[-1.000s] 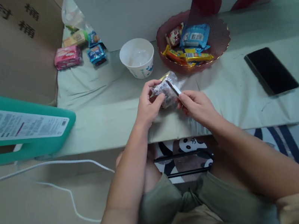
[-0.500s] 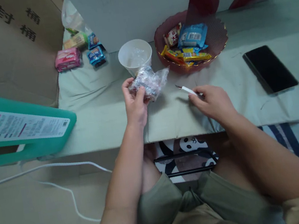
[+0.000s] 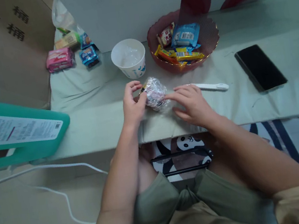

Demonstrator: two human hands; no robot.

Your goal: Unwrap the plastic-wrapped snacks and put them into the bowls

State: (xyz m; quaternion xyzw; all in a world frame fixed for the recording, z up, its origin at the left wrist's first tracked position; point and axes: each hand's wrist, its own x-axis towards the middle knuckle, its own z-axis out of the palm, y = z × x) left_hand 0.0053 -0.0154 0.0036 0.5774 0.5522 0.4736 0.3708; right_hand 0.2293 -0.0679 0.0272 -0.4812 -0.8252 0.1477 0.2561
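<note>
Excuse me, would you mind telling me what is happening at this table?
A person's left hand holds a clear-wrapped item, and their right hand appears to touch it. A white tool lies on the table, partly hidden by the right hand. A white bowl and a pink bowl of packaged snacks stand just beyond.

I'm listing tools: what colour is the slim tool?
The slim tool is white where visible; head view.
</note>
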